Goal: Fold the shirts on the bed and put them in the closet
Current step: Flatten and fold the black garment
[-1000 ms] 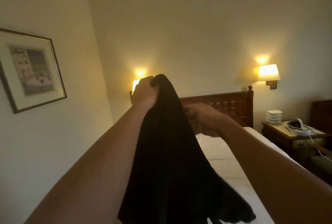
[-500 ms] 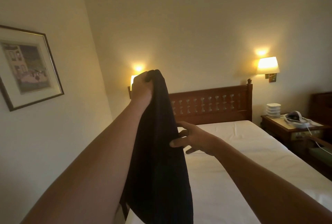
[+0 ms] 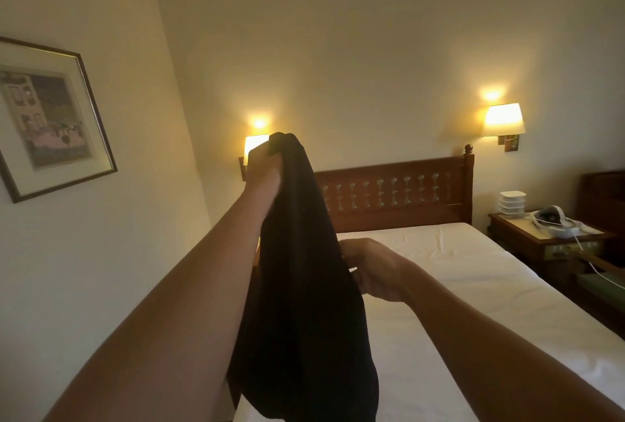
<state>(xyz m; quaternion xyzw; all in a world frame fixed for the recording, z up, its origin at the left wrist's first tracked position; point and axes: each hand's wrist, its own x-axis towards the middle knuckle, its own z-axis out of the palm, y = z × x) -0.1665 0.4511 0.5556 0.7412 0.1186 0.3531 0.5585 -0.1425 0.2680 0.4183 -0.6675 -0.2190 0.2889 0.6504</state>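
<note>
Black shirt (image 3: 301, 286) hangs lengthwise above the bed (image 3: 473, 303), top bunched in the left hand (image 3: 265, 164), right hand (image 3: 372, 269) pinching its edge lower down.

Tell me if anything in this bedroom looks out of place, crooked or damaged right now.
Nothing stands out as damaged or spilled. The black shirt hangs bunched from the left hand, and the right hand holds its edge lower down. The framed picture looks tilted, but that may come from the wide-angle camera. A white cable trails off the nightstand.

Framed picture (image 3: 50, 117) — two lamps (image 3: 503, 119) lit
</note>
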